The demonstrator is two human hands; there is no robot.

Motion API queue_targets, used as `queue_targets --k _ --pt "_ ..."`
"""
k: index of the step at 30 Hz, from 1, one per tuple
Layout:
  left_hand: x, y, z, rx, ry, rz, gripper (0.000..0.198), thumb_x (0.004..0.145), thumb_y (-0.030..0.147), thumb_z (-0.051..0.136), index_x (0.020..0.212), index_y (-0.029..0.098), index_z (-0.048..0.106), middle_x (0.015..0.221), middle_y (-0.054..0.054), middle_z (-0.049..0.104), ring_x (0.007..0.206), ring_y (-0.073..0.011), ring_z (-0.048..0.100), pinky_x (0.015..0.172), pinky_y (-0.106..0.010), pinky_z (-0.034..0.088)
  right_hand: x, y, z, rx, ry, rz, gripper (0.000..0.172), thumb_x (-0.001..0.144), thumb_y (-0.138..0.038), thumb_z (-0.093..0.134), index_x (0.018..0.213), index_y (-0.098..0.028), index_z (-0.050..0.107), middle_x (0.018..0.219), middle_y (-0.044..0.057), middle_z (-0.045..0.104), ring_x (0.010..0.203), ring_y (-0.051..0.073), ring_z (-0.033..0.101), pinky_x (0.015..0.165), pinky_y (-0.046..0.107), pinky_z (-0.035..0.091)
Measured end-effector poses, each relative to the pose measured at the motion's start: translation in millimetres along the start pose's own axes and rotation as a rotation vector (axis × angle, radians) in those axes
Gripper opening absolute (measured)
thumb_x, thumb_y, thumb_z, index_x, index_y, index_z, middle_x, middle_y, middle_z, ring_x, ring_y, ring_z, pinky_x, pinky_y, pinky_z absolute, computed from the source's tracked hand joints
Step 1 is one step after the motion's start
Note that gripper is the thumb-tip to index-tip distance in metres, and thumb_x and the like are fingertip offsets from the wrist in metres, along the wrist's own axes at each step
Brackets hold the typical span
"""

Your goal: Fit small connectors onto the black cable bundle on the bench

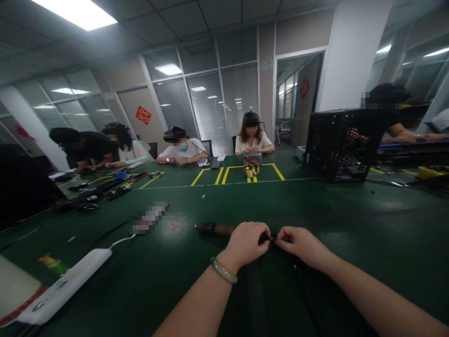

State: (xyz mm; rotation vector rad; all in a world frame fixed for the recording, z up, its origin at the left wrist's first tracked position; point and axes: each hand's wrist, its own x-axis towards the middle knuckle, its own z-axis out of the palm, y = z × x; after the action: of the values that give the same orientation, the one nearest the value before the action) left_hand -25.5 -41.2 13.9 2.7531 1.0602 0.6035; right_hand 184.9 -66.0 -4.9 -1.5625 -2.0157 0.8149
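Observation:
My left hand (246, 243), with a pale green bangle on the wrist, is closed round the right end of a dark cylindrical tool (214, 229) that lies on the green table (210, 196). My right hand (299, 242) is pinched shut on a small part at that same end, fingertips meeting those of the left hand. What the part is I cannot make out. A dark flat strap or cable (255, 295) runs from under my hands toward me.
A white power bank (66, 283) with a cable lies at the near left. A black metal computer case (342, 145) stands at the right. Several people sit along the far and left sides with tools and cables before them. Yellow tape lines (224, 175) mark the table.

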Motion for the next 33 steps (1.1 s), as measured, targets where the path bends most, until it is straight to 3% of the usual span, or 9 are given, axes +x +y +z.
queue_targets --k 9,15,20,24,26,29,33 --pt "-0.1 0.2 1.5 0.04 -0.006 -0.024 0.016 0.082 0.028 0.063 0.097 0.023 0.057 0.094 0.002 0.063 0.093 -0.0174 0.057 0.085 -0.031 0.041 -3.4 -10.4 2.7 -0.116 0.029 0.001 0.019 0.09 -0.037 0.053 0.088 -0.022 0.065 0.079 0.0 0.067 0.07 0.018 0.061 0.059 0.025 0.039" --pt "-2.2 0.6 -2.8 0.039 -0.012 -0.004 0.016 0.085 0.029 0.06 0.099 0.023 0.056 0.095 0.002 0.063 0.093 -0.0181 0.059 0.085 -0.032 0.041 -0.6 -16.3 6.7 -0.303 0.208 -0.12 0.016 0.086 -0.031 0.059 0.075 -0.021 0.064 0.099 0.005 0.06 0.091 0.023 0.056 0.078 0.032 0.041" --pt "-2.5 -1.4 -4.2 0.011 -0.016 0.012 0.019 0.082 0.026 0.062 0.099 0.023 0.054 0.096 0.002 0.063 0.094 -0.0188 0.059 0.086 -0.033 0.041 4.8 -24.2 10.4 -0.326 0.13 -0.092 0.015 0.089 -0.022 0.052 0.075 -0.019 0.055 0.08 0.002 0.058 0.073 0.018 0.055 0.066 0.027 0.038" --pt "-3.4 0.3 -6.5 -0.006 -0.023 0.007 0.021 0.081 0.022 0.061 0.1 0.022 0.053 0.097 -0.001 0.062 0.096 -0.0192 0.058 0.089 -0.034 0.042 3.9 -35.2 11.9 -0.376 0.123 -0.104 0.01 0.086 -0.014 0.051 0.078 -0.018 0.053 0.082 0.002 0.056 0.076 0.017 0.053 0.069 0.027 0.035" --pt "-5.0 2.2 -8.0 -0.017 0.003 0.026 0.019 0.081 0.022 0.061 0.098 0.021 0.054 0.098 -0.001 0.063 0.097 -0.0182 0.057 0.098 -0.036 0.038 3.8 -39.3 13.9 -0.379 0.129 -0.093 0.008 0.084 -0.012 0.052 0.079 -0.018 0.053 0.083 0.002 0.055 0.077 0.016 0.052 0.071 0.026 0.034" --pt "-7.5 1.9 -10.5 -0.048 0.082 0.076 0.02 0.081 0.022 0.059 0.101 0.022 0.055 0.111 0.0 0.061 0.109 -0.0168 0.054 0.112 -0.038 0.023 4.6 -40.5 15.5 -0.385 0.142 -0.07 0.009 0.082 -0.011 0.054 0.078 -0.018 0.051 0.084 0.001 0.053 0.075 0.015 0.051 0.069 0.025 0.034" --pt "-4.9 -20.6 -21.3 -0.035 0.213 -0.051 0.022 0.089 0.029 0.048 0.109 0.023 0.056 0.121 -0.002 0.058 0.118 -0.019 0.049 0.111 -0.041 0.025 -2.3 -26.0 -1.9 -0.415 0.189 -0.019 0.01 0.084 -0.014 0.056 0.077 -0.018 0.05 0.087 0.0 0.051 0.073 0.013 0.051 0.069 0.024 0.034"
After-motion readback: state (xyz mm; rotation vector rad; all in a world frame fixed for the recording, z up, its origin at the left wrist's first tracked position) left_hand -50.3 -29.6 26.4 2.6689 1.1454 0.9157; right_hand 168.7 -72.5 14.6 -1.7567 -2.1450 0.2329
